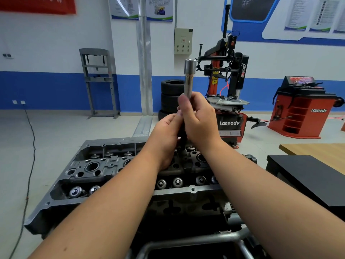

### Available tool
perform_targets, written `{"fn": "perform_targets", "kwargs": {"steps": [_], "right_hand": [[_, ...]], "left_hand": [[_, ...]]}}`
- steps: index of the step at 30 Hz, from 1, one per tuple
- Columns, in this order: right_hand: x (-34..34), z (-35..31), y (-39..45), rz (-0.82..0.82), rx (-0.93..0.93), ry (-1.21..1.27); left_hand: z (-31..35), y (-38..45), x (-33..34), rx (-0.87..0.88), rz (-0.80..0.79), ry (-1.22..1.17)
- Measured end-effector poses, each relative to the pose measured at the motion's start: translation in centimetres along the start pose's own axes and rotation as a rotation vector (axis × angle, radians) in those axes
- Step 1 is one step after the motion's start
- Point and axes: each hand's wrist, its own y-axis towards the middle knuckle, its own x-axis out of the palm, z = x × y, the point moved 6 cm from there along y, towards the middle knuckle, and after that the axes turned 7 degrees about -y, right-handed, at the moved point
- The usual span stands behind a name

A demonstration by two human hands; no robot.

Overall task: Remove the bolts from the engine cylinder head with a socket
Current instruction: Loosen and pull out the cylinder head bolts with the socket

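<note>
— Back wall? White above a blue band (pixel 56 90), red banner (pixel 37 4) top left, posters (pixel 141 8) higher up, a beige control box (pixel 183 41) beside the grey pipe (pixel 144 62).

— On the floor along it?

— Grey shop press frame (pixel 99 81) at left; stacked tyres (pixel 170 98) near the middle; red and black tyre changer (pixel 226 81) marked "Lanpody" just right of the tyres; red wheel balancer (pixel 304 107), same name, farther right.

— Closer in?

— Black cable (pixel 30 146) trailing over the grey floor at left. Wooden tabletop (pixel 317 152) at right, a black box (pixel 308 176) in front of it.
</note>
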Motion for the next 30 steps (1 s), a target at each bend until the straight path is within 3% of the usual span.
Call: {"fn": "perform_targets", "kwargs": {"steps": [5, 12, 21, 26, 30], "right_hand": [[-0.2, -0.2, 0.0, 0.037, -0.021, -0.052], [1.0, 0.3, 0.1, -0.090, 0.028, 0.034], [-0.1, 0.3, 0.1, 0.014, 0.057, 0.066], [0.6, 0.3, 0.0, -0.059, 0.086, 0.093], [0.2, -0.1, 0.0, -0.025, 0.057, 0.097]], "left_hand": [[-0.2, 0.2, -0.5, 0.039, 0.034, -0.027], [0.0, 0.0, -0.1, 0.014, -0.001, -0.005], [0.1, -0.2, -0.1, 0.043, 0.023, -0.015], [0.1, 0.0, -0.1, -0.009, 0.009, -0.041], [-0.1, 0.1, -0.1, 0.029, 0.007, 0.020]]}}
